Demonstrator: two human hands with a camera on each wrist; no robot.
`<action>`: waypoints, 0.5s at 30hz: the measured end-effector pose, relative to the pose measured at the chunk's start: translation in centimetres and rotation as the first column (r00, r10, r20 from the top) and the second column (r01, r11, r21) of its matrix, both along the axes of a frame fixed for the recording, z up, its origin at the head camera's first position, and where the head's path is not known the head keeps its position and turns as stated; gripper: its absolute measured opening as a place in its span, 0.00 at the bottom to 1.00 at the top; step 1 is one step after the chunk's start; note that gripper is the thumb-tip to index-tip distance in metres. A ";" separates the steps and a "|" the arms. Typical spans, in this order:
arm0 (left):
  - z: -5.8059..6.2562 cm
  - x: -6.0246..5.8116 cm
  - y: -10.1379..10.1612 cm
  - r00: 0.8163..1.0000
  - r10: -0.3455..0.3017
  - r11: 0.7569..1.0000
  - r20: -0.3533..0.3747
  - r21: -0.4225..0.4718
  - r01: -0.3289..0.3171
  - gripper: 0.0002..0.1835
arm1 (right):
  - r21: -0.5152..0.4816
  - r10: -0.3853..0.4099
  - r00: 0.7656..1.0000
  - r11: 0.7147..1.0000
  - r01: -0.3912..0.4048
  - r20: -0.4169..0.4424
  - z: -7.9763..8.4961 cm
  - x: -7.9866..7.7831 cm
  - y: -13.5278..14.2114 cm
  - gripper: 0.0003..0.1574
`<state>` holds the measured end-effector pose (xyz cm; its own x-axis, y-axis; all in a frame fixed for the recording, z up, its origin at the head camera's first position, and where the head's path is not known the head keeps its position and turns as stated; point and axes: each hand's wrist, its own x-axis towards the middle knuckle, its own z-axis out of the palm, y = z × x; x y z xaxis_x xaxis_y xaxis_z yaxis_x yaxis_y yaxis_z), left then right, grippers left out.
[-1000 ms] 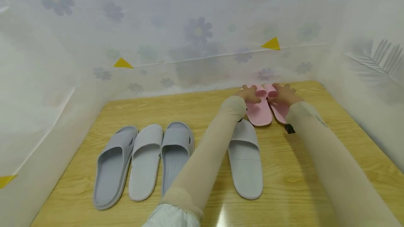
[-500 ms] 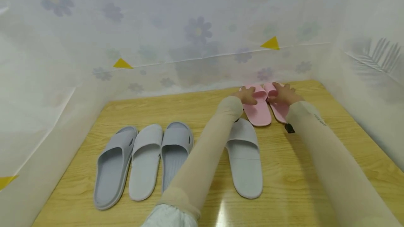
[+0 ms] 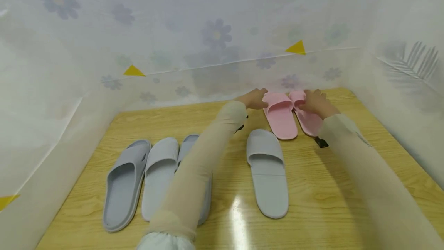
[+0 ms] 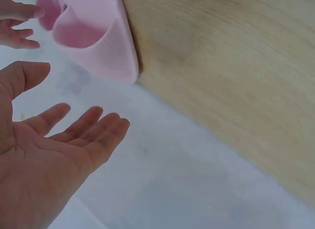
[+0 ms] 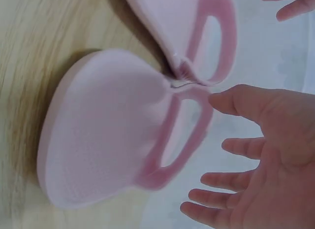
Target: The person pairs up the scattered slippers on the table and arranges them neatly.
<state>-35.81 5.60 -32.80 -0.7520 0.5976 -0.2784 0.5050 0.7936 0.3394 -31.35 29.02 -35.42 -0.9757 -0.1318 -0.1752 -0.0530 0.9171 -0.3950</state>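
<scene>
Two pink slippers, a left one (image 3: 282, 122) and a right one (image 3: 309, 122), lie side by side at the back right of the table, straps towards the wall. Just left of the pair, my left hand (image 3: 254, 98) has its fingers spread; the left wrist view shows its palm (image 4: 44, 160) bare, apart from the slipper. At the right slipper's outer side is my right hand (image 3: 317, 102), partly covering that slipper. Seen from the right wrist, its thumb tip is right at the strap (image 5: 194, 140) and the other fingers stand out straight, holding nothing.
On the wooden table (image 3: 239, 188), a light grey slipper (image 3: 269, 190) lies alone nearer the front. A row at left has a grey slipper (image 3: 119, 194), a light grey one (image 3: 161, 180) and another grey one (image 3: 207, 203) partly behind my sleeve. Flower-patterned sheeting (image 3: 194, 30) encloses the back and sides.
My left hand has come off the left pink slipper and moved left, uncovering its strap and the lone grey slipper's toe. The right hand has barely shifted.
</scene>
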 end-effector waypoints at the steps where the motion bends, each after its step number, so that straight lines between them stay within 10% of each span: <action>1: 0.4 0.2 -0.3 1.000 -0.020 1.000 -0.011 -0.003 0.020 0.34 | -0.002 -0.002 1.000 1.000 0.002 -0.013 0.2 0.1 -0.1 0.48; 15: 4.4 5.1 -4.5 0.980 -0.179 0.984 -0.085 0.009 0.180 0.31 | -0.030 0.008 0.993 0.999 -0.012 -0.120 1.8 2.3 -1.1 0.43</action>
<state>-30.66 1.13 -28.36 -0.6523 0.7288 -0.2080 0.6659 0.6822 0.3019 -29.01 27.88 -33.65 -0.9880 -0.1454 -0.0529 -0.1109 0.9038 -0.4133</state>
